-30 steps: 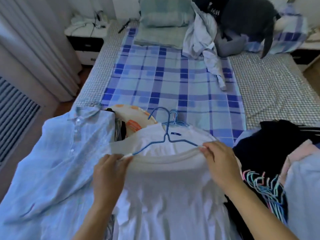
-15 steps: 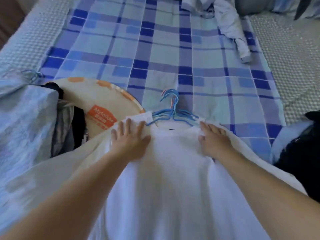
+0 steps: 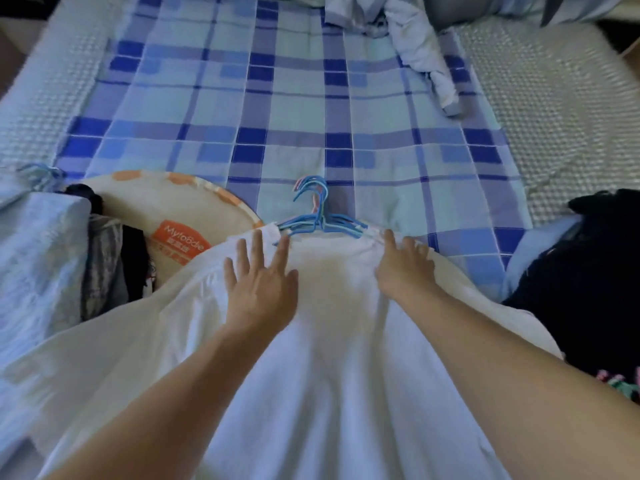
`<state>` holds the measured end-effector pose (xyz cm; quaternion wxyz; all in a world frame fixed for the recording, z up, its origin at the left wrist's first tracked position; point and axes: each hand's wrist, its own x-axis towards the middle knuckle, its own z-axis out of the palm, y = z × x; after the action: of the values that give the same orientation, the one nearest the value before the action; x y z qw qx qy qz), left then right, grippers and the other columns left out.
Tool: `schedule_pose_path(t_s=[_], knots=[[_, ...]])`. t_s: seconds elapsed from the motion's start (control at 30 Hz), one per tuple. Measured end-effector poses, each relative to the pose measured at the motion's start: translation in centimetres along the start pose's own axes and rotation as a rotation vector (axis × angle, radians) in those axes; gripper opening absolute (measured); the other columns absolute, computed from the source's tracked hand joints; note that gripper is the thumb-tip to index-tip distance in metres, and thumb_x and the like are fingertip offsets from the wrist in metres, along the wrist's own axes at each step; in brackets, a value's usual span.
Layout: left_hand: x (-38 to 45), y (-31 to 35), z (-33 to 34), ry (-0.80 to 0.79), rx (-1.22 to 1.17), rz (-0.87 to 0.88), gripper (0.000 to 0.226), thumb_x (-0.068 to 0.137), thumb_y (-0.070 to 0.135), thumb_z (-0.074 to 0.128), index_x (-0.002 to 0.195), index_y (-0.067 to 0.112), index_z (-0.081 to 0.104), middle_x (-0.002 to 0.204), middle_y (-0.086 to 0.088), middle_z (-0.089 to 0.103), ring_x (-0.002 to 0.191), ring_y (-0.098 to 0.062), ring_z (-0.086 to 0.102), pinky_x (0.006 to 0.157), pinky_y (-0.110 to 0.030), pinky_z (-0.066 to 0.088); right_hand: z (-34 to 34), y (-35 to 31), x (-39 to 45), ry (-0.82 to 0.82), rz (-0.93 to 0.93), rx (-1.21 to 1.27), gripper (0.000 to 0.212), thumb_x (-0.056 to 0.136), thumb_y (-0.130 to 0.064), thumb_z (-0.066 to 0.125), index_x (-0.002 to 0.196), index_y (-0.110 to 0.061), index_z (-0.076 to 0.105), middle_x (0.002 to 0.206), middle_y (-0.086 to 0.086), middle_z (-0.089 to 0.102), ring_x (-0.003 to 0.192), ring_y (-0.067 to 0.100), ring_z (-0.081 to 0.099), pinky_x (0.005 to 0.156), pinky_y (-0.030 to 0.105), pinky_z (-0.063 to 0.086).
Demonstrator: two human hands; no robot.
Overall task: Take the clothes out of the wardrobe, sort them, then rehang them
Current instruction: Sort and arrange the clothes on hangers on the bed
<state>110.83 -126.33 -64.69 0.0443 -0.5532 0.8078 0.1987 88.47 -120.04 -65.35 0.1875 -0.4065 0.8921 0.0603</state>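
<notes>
White garment [image 3: 329, 358] lies spread flat on the bed, its collar end pointing away from me and its body running down toward the bottom of the head view. I note a bunch of blue hangers [image 3: 320, 221] at the collar, hooks resting on the checked blue sheet [image 3: 277, 109]; their arms run under the collar edge.

Left hand [image 3: 261, 289]: palm down on the garment just left of the collar, fingers straight and spread, index fingertip close to the hangers. It grips nothing.

Right hand [image 3: 403, 268]: laid on the garment just right of the collar, fingers extended toward the hanger ends and lightly bent over the fabric edge. I cannot tell whether it pinches the cloth.

The hands are apart, one on each shoulder area.

Surroundings: a pale blue shirt [image 3: 38, 258] lies at the left, a cream item with an orange label [image 3: 180, 216] beside it, dark clothing [image 3: 588, 271] at the right, and crumpled pale clothes [image 3: 415, 43] at the far end of the bed.
</notes>
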Motion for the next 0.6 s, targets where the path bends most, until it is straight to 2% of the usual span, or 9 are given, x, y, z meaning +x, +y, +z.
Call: schedule_pose_path(t_s=[0.07,0.1,0.17,0.23,0.33,0.43,0.47,0.53,0.6], knots=[[-6.7,2.1,0.7,-0.027,-0.146,0.091,0.066,0.104,0.041,0.043,0.161,0.035,0.011,0.169,-0.010,0.006,0.155,-0.033,0.003,0.125,-0.047,0.009,-0.5,0.3,-5.2,0.114,-0.150,0.154,0.068,0.095,-0.020,0.051,0.157,-0.021,0.021,0.155,0.013,0.031,0.141,0.034,0.029,0.117,0.044,0.024],[-10.0,2.8,1.2,-0.066,-0.238,0.101,0.065,0.103,0.038,0.047,0.161,0.033,0.017,0.168,-0.012,0.013,0.155,-0.032,0.008,0.125,-0.045,0.012,-0.9,0.7,-8.3,0.178,-0.248,0.273,0.065,0.095,-0.016,0.051,0.155,-0.019,0.028,0.154,0.013,0.034,0.141,0.032,0.030,0.119,0.041,0.024],[-16.1,5.0,2.2,-0.179,-0.398,0.054,0.063,0.101,0.030,0.055,0.159,0.029,0.028,0.165,-0.012,0.024,0.154,-0.027,0.017,0.124,-0.039,0.017,-2.1,3.7,-15.5,0.236,-0.317,0.496,0.056,0.094,-0.010,0.054,0.148,-0.016,0.042,0.147,0.008,0.044,0.136,0.025,0.036,0.116,0.034,0.029],[-22.4,8.1,3.6,-0.260,-0.472,0.008,0.059,0.100,0.022,0.057,0.155,0.028,0.037,0.162,-0.007,0.033,0.150,-0.019,0.027,0.120,-0.033,0.025,-1.9,8.9,-23.0,0.254,-0.230,0.649,0.045,0.095,-0.008,0.054,0.139,-0.016,0.051,0.136,-0.001,0.052,0.128,0.016,0.043,0.109,0.026,0.036],[-29.9,13.5,5.0,-0.278,-0.580,0.007,0.049,0.100,0.017,0.056,0.147,0.029,0.050,0.149,0.004,0.046,0.133,-0.012,0.046,0.103,-0.017,0.034,-0.8,18.2,-32.6,0.376,-0.014,0.808,0.033,0.096,-0.003,0.053,0.126,-0.014,0.060,0.115,-0.006,0.057,0.111,0.010,0.056,0.095,0.027,0.047],[-35.8,20.2,6.7,-0.281,-0.624,0.049,0.040,0.100,0.018,0.054,0.136,0.036,0.057,0.132,0.016,0.047,0.116,0.002,0.047,0.088,-0.005,0.036,0.6,27.8,-39.5,0.441,0.147,0.837,0.029,0.094,0.001,0.053,0.116,-0.014,0.065,0.102,-0.011,0.059,0.096,0.008,0.061,0.084,0.025,0.052],[-37.5,22.7,7.6,-0.265,-0.634,0.085,0.038,0.099,0.015,0.055,0.131,0.035,0.060,0.127,0.017,0.049,0.110,0.003,0.050,0.088,-0.008,0.040,1.0,31.0,-41.3,0.423,0.189,0.837,0.029,0.093,0.001,0.054,0.114,-0.016,0.065,0.101,-0.014,0.059,0.096,0.007,0.062,0.083,0.024,0.052],[-40.1,27.3,9.5,-0.203,-0.642,0.178,0.036,0.096,0.009,0.058,0.126,0.029,0.065,0.119,0.014,0.052,0.105,-0.001,0.054,0.095,-0.025,0.047,1.0,37.0,-43.8,0.335,0.241,0.801,0.030,0.092,0.001,0.056,0.112,-0.019,0.066,0.102,-0.019,0.059,0.097,0.002,0.061,0.083,0.022,0.052],[-41.6,30.9,11.5,-0.170,-0.594,0.276,0.044,0.095,0.009,0.061,0.136,0.024,0.061,0.128,0.009,0.049,0.119,-0.013,0.052,0.106,-0.033,0.044,0.2,42.3,-44.9,0.213,0.271,0.719,0.026,0.096,-0.006,0.056,0.114,-0.021,0.066,0.104,-0.019,0.060,0.098,0.000,0.060,0.084,0.018,0.050]])
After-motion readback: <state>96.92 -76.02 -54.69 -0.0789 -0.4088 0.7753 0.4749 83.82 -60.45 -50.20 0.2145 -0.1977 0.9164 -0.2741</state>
